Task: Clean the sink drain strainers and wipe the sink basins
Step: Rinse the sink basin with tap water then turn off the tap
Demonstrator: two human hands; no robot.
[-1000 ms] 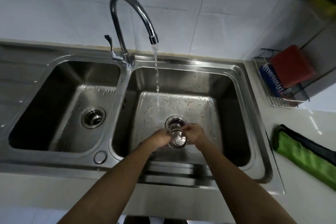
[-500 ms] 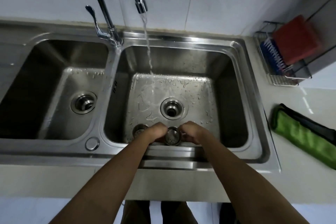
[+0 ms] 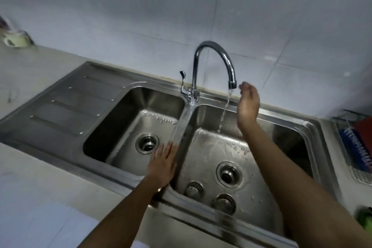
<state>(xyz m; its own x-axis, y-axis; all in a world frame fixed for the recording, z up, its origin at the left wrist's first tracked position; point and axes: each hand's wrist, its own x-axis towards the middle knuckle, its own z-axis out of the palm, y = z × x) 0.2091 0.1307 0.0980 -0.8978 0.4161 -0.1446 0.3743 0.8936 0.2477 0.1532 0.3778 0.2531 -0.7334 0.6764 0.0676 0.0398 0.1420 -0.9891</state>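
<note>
Strainers, two of them, lay loose on the floor of the right basin [image 3: 237, 147] near its front wall: one strainer [image 3: 193, 189] toward the divider, the other strainer [image 3: 224, 203] just beside it, close together though I could not tell if they touched. Neither was in your grip. Both drains stood open, the right drain [image 3: 227, 174] just behind the pair and the left drain [image 3: 147, 143] in the left basin [image 3: 128, 106].

Your right hand [image 3: 248, 106] was raised with fingers loosely extended and holding nothing, its fingertips level with the faucet [image 3: 213, 60] spout and just to the side of the thin stream. Your left hand [image 3: 163, 164] lay flat and spread, empty, on the divider between the basins.

My reading was that you meant to swing the spout. To do that well, you needed to push the neck near its outlet with a steady sideways press, not a slap, so the water did not splash over the rim. Bracing on the divider was sound; it kept you balanced over wet steel.

By count: two basins, two open drains, two strainers, one faucet with one lever [image 3: 182, 78]. At the right edge sat a wire rack [image 3: 342, 127] holding a blue brush [image 3: 356, 147], and a green cloth [image 3: 365, 219] showed near the corner.
</note>
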